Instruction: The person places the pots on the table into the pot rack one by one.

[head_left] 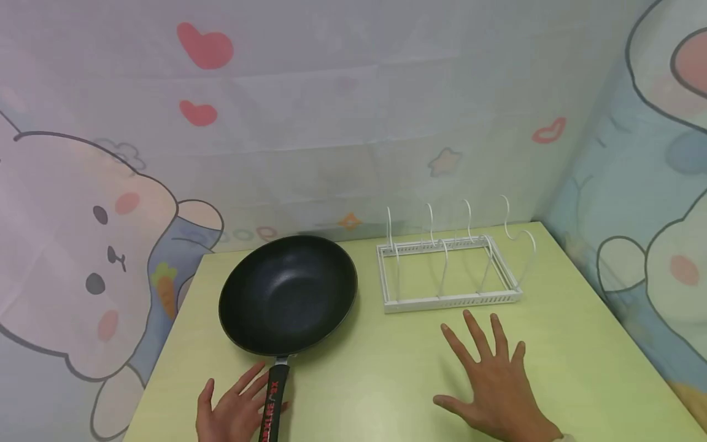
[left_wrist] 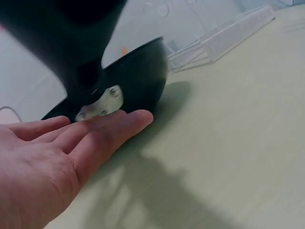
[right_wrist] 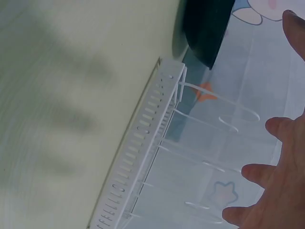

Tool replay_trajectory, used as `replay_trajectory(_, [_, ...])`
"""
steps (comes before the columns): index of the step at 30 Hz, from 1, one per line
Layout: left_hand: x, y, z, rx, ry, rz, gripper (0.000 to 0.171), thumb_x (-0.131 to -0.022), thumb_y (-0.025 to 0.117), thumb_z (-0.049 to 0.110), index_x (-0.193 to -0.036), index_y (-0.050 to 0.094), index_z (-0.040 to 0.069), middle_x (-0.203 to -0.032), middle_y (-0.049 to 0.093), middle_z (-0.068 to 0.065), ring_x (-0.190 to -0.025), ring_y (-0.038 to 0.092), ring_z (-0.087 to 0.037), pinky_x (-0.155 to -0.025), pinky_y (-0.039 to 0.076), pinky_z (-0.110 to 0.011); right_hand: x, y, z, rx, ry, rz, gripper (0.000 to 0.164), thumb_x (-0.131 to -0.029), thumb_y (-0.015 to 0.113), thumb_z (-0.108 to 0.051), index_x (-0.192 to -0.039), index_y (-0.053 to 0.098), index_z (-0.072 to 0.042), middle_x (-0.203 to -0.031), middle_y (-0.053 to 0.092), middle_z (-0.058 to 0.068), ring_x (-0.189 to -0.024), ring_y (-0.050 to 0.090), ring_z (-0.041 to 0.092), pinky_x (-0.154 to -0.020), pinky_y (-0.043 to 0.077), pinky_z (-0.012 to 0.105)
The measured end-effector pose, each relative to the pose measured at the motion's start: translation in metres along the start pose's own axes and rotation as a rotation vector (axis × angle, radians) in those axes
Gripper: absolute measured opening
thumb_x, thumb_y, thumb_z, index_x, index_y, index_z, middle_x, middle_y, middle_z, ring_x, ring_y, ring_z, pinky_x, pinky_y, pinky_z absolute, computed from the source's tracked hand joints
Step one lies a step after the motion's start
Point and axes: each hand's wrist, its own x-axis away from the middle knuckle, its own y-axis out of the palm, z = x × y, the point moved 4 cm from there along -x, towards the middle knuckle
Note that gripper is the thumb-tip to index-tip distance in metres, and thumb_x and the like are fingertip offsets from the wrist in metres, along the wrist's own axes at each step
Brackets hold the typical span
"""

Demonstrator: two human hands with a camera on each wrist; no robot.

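A black frying pan [head_left: 289, 294] lies at the left of the table, its handle [head_left: 273, 402] pointing toward me. My left hand [head_left: 234, 408] is beneath that handle, palm up, fingers extended and not curled round it. In the left wrist view the fingers [left_wrist: 109, 131] reach under the handle near its metal joint [left_wrist: 102, 104]. My right hand [head_left: 494, 383] hovers over the table with its fingers spread, holding nothing. Just beyond its fingertips stands a white wire rack [head_left: 453, 301] with upright curved dividers. The right wrist view shows the rack's slotted side [right_wrist: 138, 148] beside the spread fingers.
The pale yellow-green table [head_left: 364, 380] ends at a cloth backdrop [head_left: 331, 153] with cartoon prints, which also hangs along both sides. The rack stands near the back edge, to the right of the pan.
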Motion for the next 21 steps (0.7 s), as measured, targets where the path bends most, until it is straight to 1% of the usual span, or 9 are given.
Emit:
replay_trajectory(2, [-0.005,0.002,-0.006,0.068,-0.001,-0.031,0.098,-0.093,0.008,0.078,-0.159,0.026,0.007,-0.167,0.025,-0.016,-0.158,0.010,-0.037,-0.126,-0.002,-0.066,0.001,0.001,-0.003,-0.009,0.000,-0.010,0.110,-0.067,0.062,-0.087,-0.157,0.030,-0.034,-0.163,0.029,0.013,-0.144,0.029,0.055,-0.084,0.041,0.082])
replay_trajectory(5, [-0.014,0.008,-0.014,0.128,-0.020,-0.052,0.100,-0.094,0.008,0.077,-0.160,0.019,0.003,-0.168,0.014,-0.022,-0.155,-0.012,-0.040,-0.124,-0.012,-0.064,0.002,0.003,-0.005,-0.021,-0.003,-0.023,0.110,-0.068,0.062,-0.087,-0.157,0.029,-0.033,-0.163,0.029,0.014,-0.144,0.029,0.055,-0.084,0.042,0.082])
replay_trajectory(7, [-0.020,0.012,-0.019,0.134,-0.033,-0.058,0.097,-0.095,0.004,0.074,-0.160,0.016,0.002,-0.168,0.008,-0.026,-0.152,-0.019,-0.041,-0.125,-0.013,-0.061,0.002,0.004,-0.007,-0.030,-0.006,-0.028,0.109,-0.068,0.060,-0.088,-0.158,0.029,-0.034,-0.163,0.029,0.014,-0.144,0.029,0.055,-0.084,0.043,0.082])
replay_trajectory(9, [-0.024,0.015,-0.023,0.137,-0.045,-0.049,0.093,-0.098,0.001,0.068,-0.159,0.018,0.000,-0.167,0.006,-0.028,-0.151,-0.019,-0.043,-0.127,-0.010,-0.057,0.003,0.005,-0.009,-0.036,-0.012,-0.028,0.108,-0.069,0.059,-0.089,-0.157,0.029,-0.034,-0.163,0.030,0.015,-0.144,0.029,0.055,-0.083,0.043,0.081])
replay_trajectory(11, [-0.026,0.016,-0.024,0.133,-0.053,-0.037,0.087,-0.101,-0.001,0.061,-0.158,0.020,-0.001,-0.166,0.006,-0.029,-0.153,-0.013,-0.043,-0.129,-0.005,-0.052,0.004,0.006,-0.011,-0.041,-0.021,-0.025,0.108,-0.069,0.059,-0.089,-0.157,0.030,-0.033,-0.162,0.030,0.015,-0.143,0.030,0.055,-0.083,0.044,0.081])
replay_trajectory(13, [-0.027,0.016,-0.024,0.130,-0.068,-0.006,0.076,-0.105,-0.002,0.048,-0.156,0.027,-0.001,-0.165,0.013,-0.030,-0.155,-0.001,-0.044,-0.130,0.002,-0.047,0.004,0.006,-0.013,-0.048,-0.031,-0.017,0.109,-0.067,0.063,-0.087,-0.156,0.032,-0.032,-0.161,0.032,0.016,-0.143,0.031,0.055,-0.082,0.045,0.080])
replay_trajectory(16, [-0.028,0.015,-0.022,0.059,-0.080,0.040,0.058,-0.110,0.000,0.023,-0.150,0.036,0.000,-0.162,0.027,-0.029,-0.154,0.020,-0.042,-0.128,0.016,-0.041,0.006,0.008,-0.017,-0.044,-0.048,-0.004,0.112,-0.062,0.071,-0.084,-0.154,0.035,-0.030,-0.160,0.034,0.017,-0.141,0.033,0.055,-0.082,0.046,0.080])
replay_trajectory(18, [-0.029,0.015,-0.020,0.009,-0.092,0.071,0.055,-0.109,0.002,0.008,-0.147,0.040,0.002,-0.159,0.034,-0.029,-0.151,0.029,-0.041,-0.126,0.022,-0.038,0.006,0.010,-0.019,-0.047,-0.059,0.003,0.115,-0.059,0.074,-0.082,-0.153,0.037,-0.029,-0.159,0.035,0.017,-0.141,0.034,0.055,-0.081,0.046,0.080])
replay_trajectory(21, [-0.030,0.017,-0.019,-0.034,-0.101,0.112,0.053,-0.109,0.005,0.002,-0.144,0.044,0.001,-0.156,0.040,-0.028,-0.148,0.036,-0.040,-0.123,0.027,-0.038,0.007,0.012,-0.025,-0.054,-0.078,0.001,0.118,-0.056,0.077,-0.082,-0.153,0.036,-0.028,-0.159,0.036,0.017,-0.140,0.035,0.054,-0.081,0.047,0.079])
